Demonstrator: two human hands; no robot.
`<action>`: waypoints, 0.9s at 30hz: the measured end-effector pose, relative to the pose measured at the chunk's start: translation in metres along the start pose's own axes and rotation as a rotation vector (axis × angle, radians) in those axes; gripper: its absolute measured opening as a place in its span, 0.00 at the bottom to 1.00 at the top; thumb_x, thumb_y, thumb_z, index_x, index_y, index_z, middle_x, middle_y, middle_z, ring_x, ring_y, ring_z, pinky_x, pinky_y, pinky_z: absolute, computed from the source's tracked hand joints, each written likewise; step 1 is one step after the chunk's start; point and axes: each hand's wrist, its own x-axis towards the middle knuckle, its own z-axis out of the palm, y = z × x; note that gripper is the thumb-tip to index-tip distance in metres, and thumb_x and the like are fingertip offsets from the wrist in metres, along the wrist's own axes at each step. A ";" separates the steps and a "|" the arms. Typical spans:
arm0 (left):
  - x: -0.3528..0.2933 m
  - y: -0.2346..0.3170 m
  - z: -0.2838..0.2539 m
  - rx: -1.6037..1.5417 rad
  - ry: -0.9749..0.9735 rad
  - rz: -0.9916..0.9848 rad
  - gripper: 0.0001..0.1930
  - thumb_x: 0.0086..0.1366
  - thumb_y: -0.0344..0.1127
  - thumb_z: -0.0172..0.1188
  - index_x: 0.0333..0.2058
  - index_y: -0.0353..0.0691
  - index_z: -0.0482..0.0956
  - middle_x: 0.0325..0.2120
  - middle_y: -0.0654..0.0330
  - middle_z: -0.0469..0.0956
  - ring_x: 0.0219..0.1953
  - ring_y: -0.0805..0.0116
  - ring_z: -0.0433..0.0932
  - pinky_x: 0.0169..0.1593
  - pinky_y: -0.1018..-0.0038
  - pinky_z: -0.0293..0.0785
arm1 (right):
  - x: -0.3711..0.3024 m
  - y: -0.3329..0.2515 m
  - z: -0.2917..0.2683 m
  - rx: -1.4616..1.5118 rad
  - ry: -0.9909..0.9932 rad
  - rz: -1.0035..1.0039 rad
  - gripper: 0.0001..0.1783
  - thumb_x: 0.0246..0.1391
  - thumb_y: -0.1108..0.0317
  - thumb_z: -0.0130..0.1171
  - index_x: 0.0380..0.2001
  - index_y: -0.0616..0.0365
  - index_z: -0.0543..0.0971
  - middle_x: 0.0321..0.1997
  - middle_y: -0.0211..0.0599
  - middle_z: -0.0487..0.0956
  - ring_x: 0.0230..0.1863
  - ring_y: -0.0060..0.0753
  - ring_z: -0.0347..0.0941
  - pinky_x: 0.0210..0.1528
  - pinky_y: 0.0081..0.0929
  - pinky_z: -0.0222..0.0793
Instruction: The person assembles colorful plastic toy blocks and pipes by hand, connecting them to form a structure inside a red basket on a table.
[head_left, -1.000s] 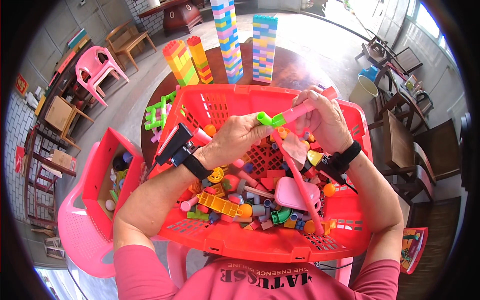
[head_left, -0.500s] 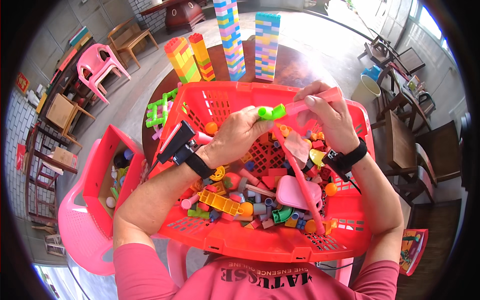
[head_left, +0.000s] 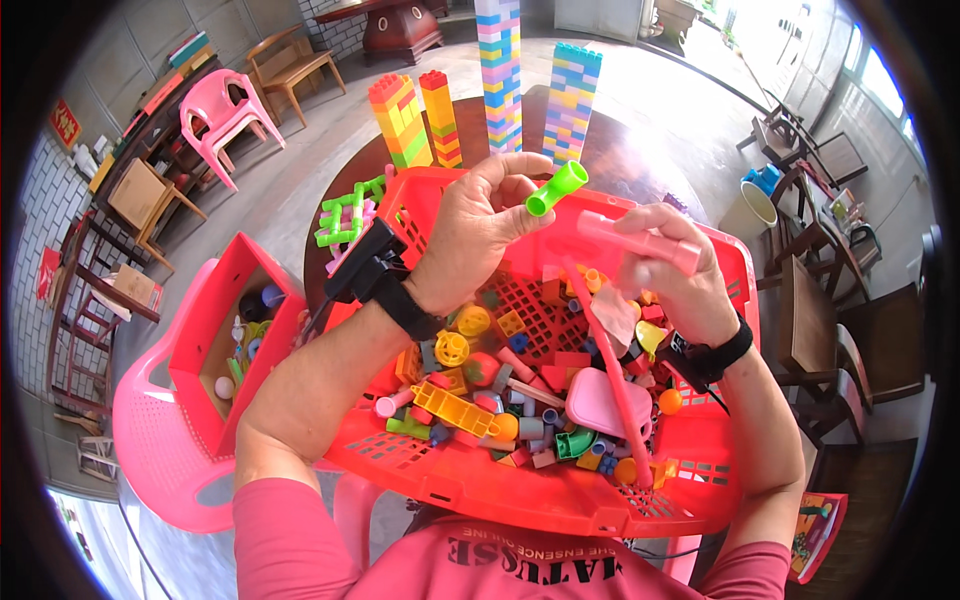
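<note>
Above the far part of a red plastic basket (head_left: 600, 515), my left hand (head_left: 480, 225) pinches a bright green elbow pipe piece (head_left: 557, 189) between thumb and fingers. My right hand (head_left: 685, 265), slightly blurred, is closed round a pale pink tube (head_left: 640, 243). The tube and the green piece are apart, with a small gap between them. Beneath both hands the basket holds mixed toy pieces: a yellow ladder-like piece (head_left: 453, 409), a pink rounded case (head_left: 598, 402), a dark green curved pipe (head_left: 573, 443) and an orange ball (head_left: 670, 402). The basket's red handle (head_left: 612, 375) crosses over them.
Behind the basket, block towers (head_left: 570, 100) stand on a round dark table (head_left: 640, 150). A green and pink pipe frame (head_left: 350, 212) lies at its left. A red box (head_left: 205, 350) of small toys rests on a pink chair (head_left: 140, 420). Wooden chairs (head_left: 805, 310) stand at right.
The green elbow and pink tube, end to end before, are now separated. My left hand has turned the elbow upward, while my right hand has moved lower with the tube. The view has shifted slightly.
</note>
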 end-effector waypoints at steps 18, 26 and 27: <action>0.007 -0.010 -0.007 0.238 0.151 0.213 0.12 0.60 0.27 0.65 0.41 0.37 0.73 0.36 0.66 0.77 0.40 0.79 0.74 0.46 0.78 0.72 | 0.006 0.015 0.002 -0.136 -0.109 0.095 0.26 0.53 0.81 0.48 0.58 0.59 0.65 0.41 0.33 0.76 0.39 0.21 0.74 0.44 0.21 0.71; 0.009 -0.027 -0.011 0.235 0.039 0.292 0.13 0.61 0.25 0.61 0.41 0.39 0.68 0.30 0.64 0.75 0.32 0.79 0.77 0.31 0.80 0.76 | 0.008 0.022 -0.008 -0.278 -0.019 0.034 0.19 0.55 0.75 0.52 0.51 0.60 0.72 0.35 0.26 0.75 0.35 0.16 0.69 0.39 0.16 0.67; 0.011 -0.030 -0.012 0.148 -0.032 0.245 0.13 0.61 0.27 0.62 0.41 0.40 0.67 0.32 0.65 0.74 0.32 0.80 0.75 0.32 0.82 0.73 | 0.008 0.022 -0.007 -0.315 0.021 0.065 0.18 0.56 0.75 0.52 0.51 0.60 0.72 0.34 0.25 0.75 0.34 0.15 0.69 0.38 0.16 0.67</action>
